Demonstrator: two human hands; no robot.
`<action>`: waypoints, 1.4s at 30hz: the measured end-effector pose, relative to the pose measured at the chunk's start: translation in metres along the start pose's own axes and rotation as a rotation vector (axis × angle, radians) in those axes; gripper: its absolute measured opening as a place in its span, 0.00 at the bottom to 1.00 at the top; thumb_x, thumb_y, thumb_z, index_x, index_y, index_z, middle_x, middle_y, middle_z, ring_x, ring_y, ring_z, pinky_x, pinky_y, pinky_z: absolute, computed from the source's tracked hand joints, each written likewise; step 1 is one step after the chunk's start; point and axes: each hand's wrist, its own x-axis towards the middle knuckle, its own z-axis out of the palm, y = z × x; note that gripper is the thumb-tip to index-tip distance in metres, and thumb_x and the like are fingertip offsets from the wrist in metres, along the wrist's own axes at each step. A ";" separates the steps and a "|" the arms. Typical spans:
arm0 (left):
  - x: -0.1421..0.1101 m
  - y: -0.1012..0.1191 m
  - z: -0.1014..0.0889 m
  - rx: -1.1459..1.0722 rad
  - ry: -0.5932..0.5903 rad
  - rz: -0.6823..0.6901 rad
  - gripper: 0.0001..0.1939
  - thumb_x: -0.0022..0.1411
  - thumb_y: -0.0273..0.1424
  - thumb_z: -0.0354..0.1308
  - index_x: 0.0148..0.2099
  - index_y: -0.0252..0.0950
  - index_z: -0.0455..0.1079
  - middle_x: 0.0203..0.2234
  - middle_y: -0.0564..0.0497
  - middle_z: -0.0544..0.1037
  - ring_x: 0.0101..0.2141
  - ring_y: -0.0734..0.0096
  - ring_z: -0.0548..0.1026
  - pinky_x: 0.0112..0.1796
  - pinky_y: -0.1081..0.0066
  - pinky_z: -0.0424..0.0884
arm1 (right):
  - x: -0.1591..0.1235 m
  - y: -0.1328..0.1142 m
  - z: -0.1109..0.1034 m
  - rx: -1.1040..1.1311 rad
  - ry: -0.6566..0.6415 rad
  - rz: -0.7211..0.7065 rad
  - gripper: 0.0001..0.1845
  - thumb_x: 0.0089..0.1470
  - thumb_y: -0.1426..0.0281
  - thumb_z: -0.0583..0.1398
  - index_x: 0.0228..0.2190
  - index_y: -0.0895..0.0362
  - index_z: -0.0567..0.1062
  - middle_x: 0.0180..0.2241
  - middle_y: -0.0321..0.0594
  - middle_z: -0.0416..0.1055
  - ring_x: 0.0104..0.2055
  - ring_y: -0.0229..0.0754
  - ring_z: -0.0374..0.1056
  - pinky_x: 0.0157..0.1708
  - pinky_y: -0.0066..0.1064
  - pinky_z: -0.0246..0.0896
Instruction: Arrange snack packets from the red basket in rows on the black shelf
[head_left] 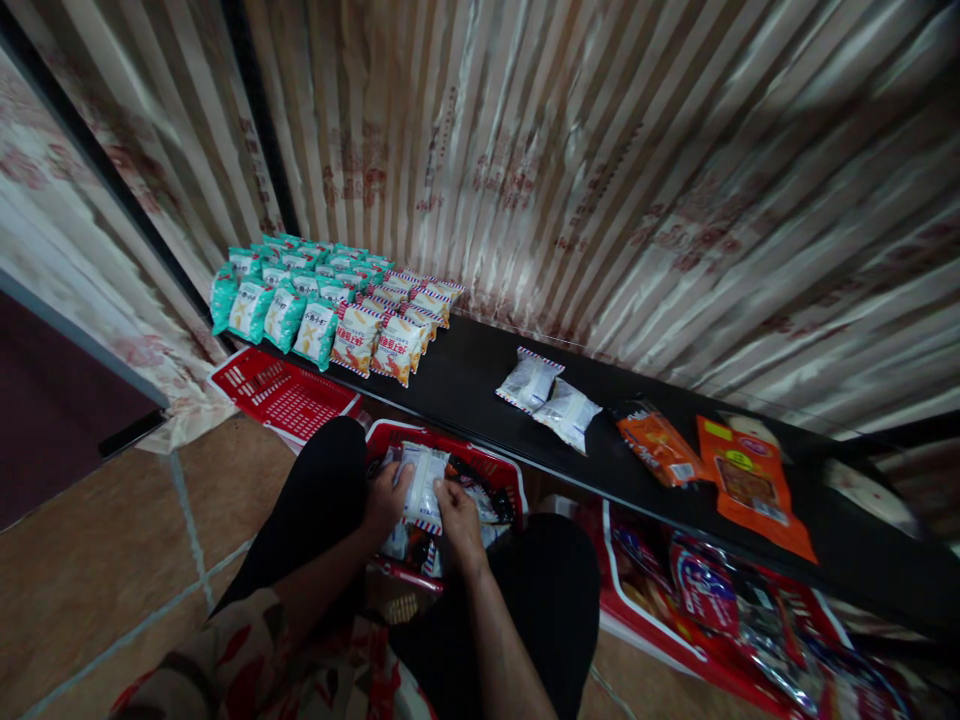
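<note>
Between my two hands is a snack bag (424,486), its pale back side up and a red-and-blue striped edge at the bottom. My left hand (386,499) grips its left side, and my right hand (459,518) pinches its right side. Directly beneath is a red basket (517,480) holding more bags, some dark, some pale. On the black shelf (465,370) in front, two similar pale bags (531,380) lie face down. To the left stand rows of white-and-orange snack bags (397,345) beside rows of teal snack bags (315,328).
An orange packet (656,445) and a larger orange pouch (754,480) lie farther right on the shelf. Another red basket (611,560) with shiny packets stands below right; a red basket (281,390) sits below left. Corrugated, printed sheeting (562,170) rises behind the shelf.
</note>
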 end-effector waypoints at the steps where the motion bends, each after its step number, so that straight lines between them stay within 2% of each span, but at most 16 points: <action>1: 0.000 0.000 -0.001 -0.003 -0.007 0.004 0.16 0.59 0.40 0.47 0.34 0.35 0.71 0.25 0.49 0.74 0.31 0.65 0.73 0.33 0.70 0.66 | 0.001 0.001 0.000 -0.021 0.010 -0.021 0.24 0.41 0.48 0.58 0.29 0.55 0.76 0.24 0.38 0.74 0.27 0.44 0.68 0.28 0.32 0.61; 6: 0.000 -0.002 0.000 0.006 -0.013 0.019 0.15 0.59 0.40 0.48 0.33 0.36 0.71 0.25 0.50 0.74 0.31 0.65 0.72 0.34 0.71 0.66 | 0.001 0.005 -0.003 -0.086 0.046 -0.093 0.21 0.44 0.51 0.57 0.29 0.56 0.76 0.26 0.38 0.75 0.29 0.43 0.68 0.31 0.32 0.62; 13: 0.008 -0.004 0.001 0.041 -0.031 0.003 0.15 0.60 0.40 0.48 0.33 0.36 0.71 0.24 0.50 0.74 0.30 0.67 0.71 0.34 0.71 0.65 | -0.004 -0.004 0.002 0.175 -0.041 0.054 0.23 0.41 0.51 0.60 0.32 0.56 0.75 0.26 0.39 0.75 0.28 0.45 0.69 0.28 0.33 0.63; 18: 0.011 0.000 0.003 0.086 -0.053 -0.012 0.12 0.60 0.36 0.49 0.33 0.37 0.71 0.26 0.50 0.75 0.35 0.66 0.72 0.39 0.70 0.66 | 0.000 0.003 0.002 0.177 0.019 0.032 0.23 0.38 0.51 0.63 0.30 0.56 0.74 0.23 0.38 0.74 0.24 0.42 0.67 0.24 0.31 0.61; 23: 0.009 0.001 0.005 0.221 0.021 0.170 0.13 0.61 0.33 0.46 0.44 0.36 0.69 0.40 0.44 0.73 0.43 0.63 0.71 0.46 0.66 0.65 | 0.003 0.009 -0.001 0.084 0.086 -0.008 0.22 0.39 0.51 0.61 0.28 0.56 0.73 0.20 0.34 0.70 0.21 0.39 0.64 0.22 0.29 0.58; 28: 0.002 0.011 0.005 0.307 0.056 0.372 0.17 0.64 0.31 0.40 0.47 0.37 0.68 0.44 0.45 0.72 0.47 0.64 0.68 0.51 0.64 0.62 | 0.004 0.009 -0.001 0.058 0.114 -0.024 0.22 0.40 0.51 0.60 0.29 0.56 0.73 0.20 0.34 0.70 0.21 0.38 0.63 0.22 0.28 0.58; 33: -0.008 0.013 0.009 0.294 -0.023 0.513 0.20 0.65 0.31 0.38 0.52 0.32 0.65 0.50 0.42 0.70 0.53 0.62 0.64 0.55 0.59 0.59 | 0.004 0.006 -0.002 0.060 0.144 -0.026 0.21 0.41 0.51 0.60 0.29 0.56 0.72 0.21 0.35 0.70 0.22 0.38 0.63 0.23 0.28 0.59; 42: -0.023 0.002 0.014 0.269 -0.181 0.607 0.23 0.65 0.33 0.38 0.60 0.33 0.56 0.58 0.42 0.60 0.60 0.62 0.56 0.58 0.55 0.55 | 0.002 0.000 -0.006 -0.064 0.273 -0.133 0.19 0.41 0.52 0.61 0.26 0.56 0.69 0.23 0.33 0.67 0.27 0.37 0.63 0.31 0.29 0.59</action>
